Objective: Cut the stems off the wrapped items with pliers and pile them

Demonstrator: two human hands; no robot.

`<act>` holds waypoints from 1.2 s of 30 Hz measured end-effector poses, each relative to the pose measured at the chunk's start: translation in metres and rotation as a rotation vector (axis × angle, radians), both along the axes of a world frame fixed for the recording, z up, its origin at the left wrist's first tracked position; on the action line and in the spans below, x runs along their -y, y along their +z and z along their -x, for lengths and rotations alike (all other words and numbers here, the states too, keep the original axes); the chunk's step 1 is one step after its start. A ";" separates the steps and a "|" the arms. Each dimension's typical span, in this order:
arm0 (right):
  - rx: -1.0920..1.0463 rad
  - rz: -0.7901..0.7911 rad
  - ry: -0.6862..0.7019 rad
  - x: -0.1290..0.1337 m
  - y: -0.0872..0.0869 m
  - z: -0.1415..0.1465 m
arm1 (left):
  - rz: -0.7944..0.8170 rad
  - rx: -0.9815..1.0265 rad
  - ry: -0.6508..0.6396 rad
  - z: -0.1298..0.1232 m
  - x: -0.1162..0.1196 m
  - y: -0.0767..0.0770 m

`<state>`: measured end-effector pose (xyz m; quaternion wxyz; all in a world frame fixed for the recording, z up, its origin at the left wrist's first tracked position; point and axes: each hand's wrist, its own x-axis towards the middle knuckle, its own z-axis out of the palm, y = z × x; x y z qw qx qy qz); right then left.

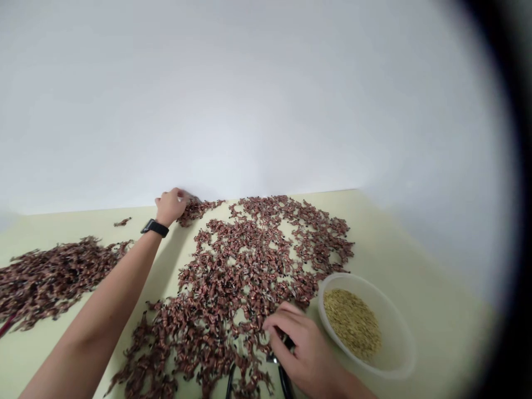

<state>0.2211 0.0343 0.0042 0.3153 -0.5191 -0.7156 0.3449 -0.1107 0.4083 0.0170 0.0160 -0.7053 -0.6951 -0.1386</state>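
**Left hand (171,206):** at the far edge of the desk, arm reaching across from the near left; black wristwatch (154,228) on the wrist.
**Left grip:** fingers curled down onto the far end of the sprigs, against the wall; whether they pinch any cannot be told.
**Right hand (299,346):** near side, right of centre, just left of the bowl.
**Right grip:** fingers pressed together around the black-handled scissors (285,382), which are partly hidden; the loops hang toward the near edge.
**Reddish-brown sprigs (249,266):** wide scatter across the centre of the desk, reaching both hands.
**Separate heap (54,280):** denser sprigs at far left, beyond the left forearm; one small sprig (122,221) lies apart, farther off.
**Bowl (366,327):** white translucent plastic, near right, holding pale tan seeds (352,324).
**Desk (415,288):** pale yellow-green, meeting a white wall (249,100) on its far side.
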 end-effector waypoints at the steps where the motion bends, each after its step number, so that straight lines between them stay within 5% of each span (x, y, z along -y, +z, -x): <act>1: -0.002 -0.001 0.002 0.000 -0.001 0.000 | -0.046 0.017 0.051 0.003 0.004 -0.004; 5: -0.006 -0.003 0.003 0.000 -0.002 0.000 | -0.070 0.092 0.220 0.012 0.021 -0.026; 12: -0.011 0.022 0.003 -0.001 0.001 0.001 | 0.123 0.101 0.215 0.006 0.042 -0.053; 22: -0.007 0.018 0.012 -0.001 0.002 0.001 | -0.100 0.188 0.089 -0.010 0.054 -0.042; 26: -0.007 0.016 0.011 -0.001 0.002 0.001 | -0.233 0.129 -0.167 -0.036 0.062 -0.024; 30: -0.008 0.007 0.004 -0.001 0.000 0.001 | -0.001 0.045 -0.548 -0.073 0.050 -0.014; 36: 0.009 0.014 0.002 -0.002 -0.001 0.000 | 0.160 -0.042 -0.612 -0.110 0.018 -0.025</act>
